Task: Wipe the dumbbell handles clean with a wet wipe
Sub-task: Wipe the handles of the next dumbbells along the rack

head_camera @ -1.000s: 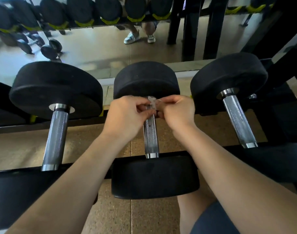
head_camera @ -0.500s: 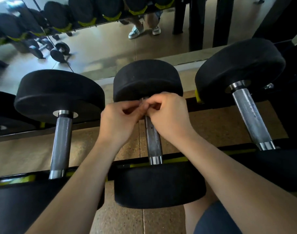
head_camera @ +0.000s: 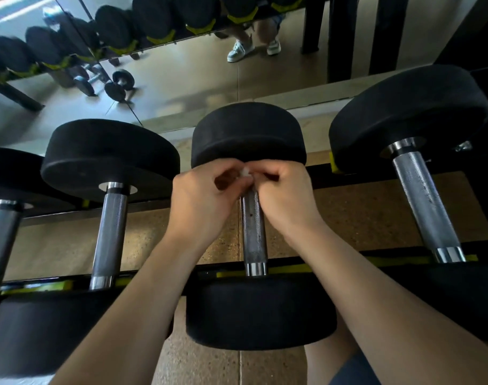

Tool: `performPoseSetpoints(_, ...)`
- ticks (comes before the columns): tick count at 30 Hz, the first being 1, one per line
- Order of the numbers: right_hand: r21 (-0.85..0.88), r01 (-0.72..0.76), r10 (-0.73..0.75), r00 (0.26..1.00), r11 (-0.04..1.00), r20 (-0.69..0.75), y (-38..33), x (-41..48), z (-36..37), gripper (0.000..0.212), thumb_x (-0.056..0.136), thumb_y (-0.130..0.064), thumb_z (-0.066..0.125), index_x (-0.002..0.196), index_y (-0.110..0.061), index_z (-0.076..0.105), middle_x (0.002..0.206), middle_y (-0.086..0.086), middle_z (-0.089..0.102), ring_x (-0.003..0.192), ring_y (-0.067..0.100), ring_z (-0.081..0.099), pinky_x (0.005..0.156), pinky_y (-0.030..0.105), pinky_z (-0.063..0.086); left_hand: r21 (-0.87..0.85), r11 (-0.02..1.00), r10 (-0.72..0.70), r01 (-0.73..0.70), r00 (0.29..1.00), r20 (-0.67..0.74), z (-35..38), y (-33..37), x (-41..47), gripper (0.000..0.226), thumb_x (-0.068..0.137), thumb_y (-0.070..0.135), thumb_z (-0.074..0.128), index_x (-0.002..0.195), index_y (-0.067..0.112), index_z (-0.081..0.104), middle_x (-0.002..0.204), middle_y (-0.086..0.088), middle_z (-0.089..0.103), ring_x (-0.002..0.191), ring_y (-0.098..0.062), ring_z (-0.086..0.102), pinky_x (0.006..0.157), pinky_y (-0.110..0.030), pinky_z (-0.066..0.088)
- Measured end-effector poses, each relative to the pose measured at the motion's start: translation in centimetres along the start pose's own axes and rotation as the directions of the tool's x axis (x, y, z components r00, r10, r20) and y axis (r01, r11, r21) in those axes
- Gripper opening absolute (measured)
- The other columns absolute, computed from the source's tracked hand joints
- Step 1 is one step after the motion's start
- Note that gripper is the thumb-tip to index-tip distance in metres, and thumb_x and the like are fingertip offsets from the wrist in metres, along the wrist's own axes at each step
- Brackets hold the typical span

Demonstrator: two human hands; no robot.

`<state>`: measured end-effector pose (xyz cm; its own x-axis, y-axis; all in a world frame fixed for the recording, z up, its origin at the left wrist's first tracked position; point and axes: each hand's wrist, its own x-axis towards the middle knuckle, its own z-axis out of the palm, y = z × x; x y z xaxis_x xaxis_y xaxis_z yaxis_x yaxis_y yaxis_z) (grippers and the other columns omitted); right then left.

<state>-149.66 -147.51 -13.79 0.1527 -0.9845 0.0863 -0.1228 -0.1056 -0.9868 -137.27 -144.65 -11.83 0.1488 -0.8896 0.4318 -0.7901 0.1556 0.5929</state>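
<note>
**Both hands pinch the wipe at the far end of the middle handle**

The left hand (head_camera: 206, 195) and the right hand (head_camera: 288, 197) meet over the far end of the middle dumbbell's handle (head_camera: 253, 229), just under its far weight (head_camera: 248, 134). The fingers of both hands are curled. Only a small white scrap of the wipe (head_camera: 246, 172) shows between them, pinched from each side by thumb and fingertips held close together. The wipe sits right at the grip, above the top of the handle. The hands hide that spot, so whether it touches the metal cannot be told. Below the hands the knurled handle runs bare down to its chrome collar and the near weight (head_camera: 260, 312). The dumbbell lies across a black rack (head_camera: 320, 177) with yellow strips. A left dumbbell (head_camera: 109, 232) and a right dumbbell (head_camera: 426, 201) lie on either side, both well apart from the hands. Behind the rack stands a mirror (head_camera: 181, 73).
</note>
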Motion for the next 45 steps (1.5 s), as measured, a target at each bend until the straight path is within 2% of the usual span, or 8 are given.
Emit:
performPoseSetpoints(9, -0.6, 0.22, -0.081, 0.965, 0.769, 0.25, -4.4, 0.0, -2.4, 0.032, 0.09, -0.011, 0.059, 0.12, -0.021, 0.064, 0.113, -0.001, 0.065, 0.101, 0.015, 0.061, 0.086, 0.029, 0.05, 0.147, 0.987, -0.087, 0.061, 0.979, 0.182, -0.8, 1.5, 0.5, 0.01, 0.081, 0.019, 0.075, 0.09, 0.022, 0.077, 0.073, 0.023, 0.063, 0.066, 0.005, 0.059, 0.067, -0.007, 0.046)
performPoseSetpoints(15, -0.606, 0.518, 0.003, 0.758, 0.604, 0.652, -4.7, -0.2, -3.2, 0.034, 0.086, -0.003, 0.062, 0.112, -0.022, 0.07, 0.1, -0.008, 0.058, 0.096, 0.009, 0.057, 0.077, 0.019, 0.044, 0.076, 0.992, -0.123, 0.097, 0.76, 0.638, -2.9, 1.3, -2.6, 0.014, 0.068, 0.014, 0.085, 0.073, 0.024, 0.077, 0.068, 0.026, 0.067, 0.069, 0.012, 0.061, 0.067, -0.005, 0.044)
performPoseSetpoints(21, -0.58, 0.35, 0.071, 0.812, 0.735, 0.579, -3.9, 1.2, -4.2, 0.034, 0.083, -0.004, 0.067, 0.106, -0.028, 0.068, 0.079, -0.017, 0.054, 0.078, 0.007, 0.056, 0.061, 0.017, 0.043, 0.056, 0.998, 0.003, -0.02, 0.956, 0.294, -1.3, 1.0, -0.8, 0.01, 0.072, 0.014, 0.082, 0.074, 0.022, 0.077, 0.063, 0.025, 0.059, 0.07, 0.009, 0.059, 0.064, -0.007, 0.044)
performPoseSetpoints(26, -0.566, 0.131, 0.33, 0.697, 0.814, 0.636, -4.4, 1.1, -4.7, 0.026, 0.082, 0.001, 0.069, 0.101, -0.016, 0.062, 0.084, 0.002, 0.067, 0.075, 0.018, 0.071, 0.068, 0.034, 0.061, 0.099, 0.995, -0.042, -0.031, 0.75, 0.66, -2.8, 0.6, -1.9, 0.015, 0.068, 0.015, 0.085, 0.074, 0.027, 0.077, 0.062, 0.026, 0.062, 0.067, 0.009, 0.06, 0.062, -0.005, 0.042)
performPoseSetpoints(30, -0.632, 0.112, 0.482, 0.55, 0.766, 0.682, -4.7, 0.9, -4.7, 0.019, 0.079, -0.005, 0.075, 0.096, 0.0, 0.068, 0.087, 0.017, 0.073, 0.077, 0.024, 0.073, 0.069, 0.034, 0.06, 0.091, 0.953, 0.177, -0.289, 0.774, 0.608, -2.0, 1.5, -1.8, 0.011, 0.067, 0.014, 0.082, 0.073, 0.022, 0.078, 0.07, 0.015, 0.067, 0.071, -0.003, 0.062, 0.061, -0.011, 0.046)
performPoseSetpoints(35, -0.7, 0.059, 0.557, 0.559, 0.712, 0.614, -4.8, 0.9, -5.5, 0.003, 0.083, -0.004, 0.072, 0.085, -0.004, 0.071, 0.068, 0.004, 0.072, 0.059, 0.01, 0.07, 0.049, 0.019, 0.053, 0.108, 0.86, 0.275, -0.499, 0.632, 0.725, -1.1, 2.4, -1.1, 0.004, 0.073, 0.025, 0.076, 0.077, 0.025, 0.078, 0.078, 0.01, 0.07, 0.077, -0.013, 0.064, 0.068, -0.035, 0.052)
performPoseSetpoints(41, -0.608, 0.154, 0.411, 0.607, 0.779, 0.68, -3.8, -0.2, -3.6, 0.012, 0.079, -0.015, 0.076, 0.07, -0.017, 0.069, 0.054, -0.005, 0.065, 0.05, 0.003, 0.059, 0.047, 0.014, 0.043, -0.036, 0.993, 0.108, -0.114, 0.727, 0.678, -3.0, 0.0, -2.2, 0.015, 0.066, 0.022, 0.086, 0.075, 0.03, 0.077, 0.073, 0.019, 0.068, 0.073, 0.002, 0.065, 0.067, -0.01, 0.048)
performPoseSetpoints(45, -0.654, 0.163, 0.445, 0.611, 0.739, 0.655, -3.7, 0.4, -3.9, 0.029, 0.081, -0.005, 0.072, 0.057, -0.018, 0.062, 0.051, -0.004, 0.062, 0.046, 0.005, 0.059, 0.043, 0.013, 0.045, 0.025, 0.94, 0.237, -0.34, 0.706, 0.668, -1.7, 1.0, -1.9, 0.014, 0.066, 0.028, 0.087, 0.076, 0.029, 0.077, 0.072, 0.018, 0.063, 0.065, 0.003, 0.058, 0.061, -0.02, 0.049)
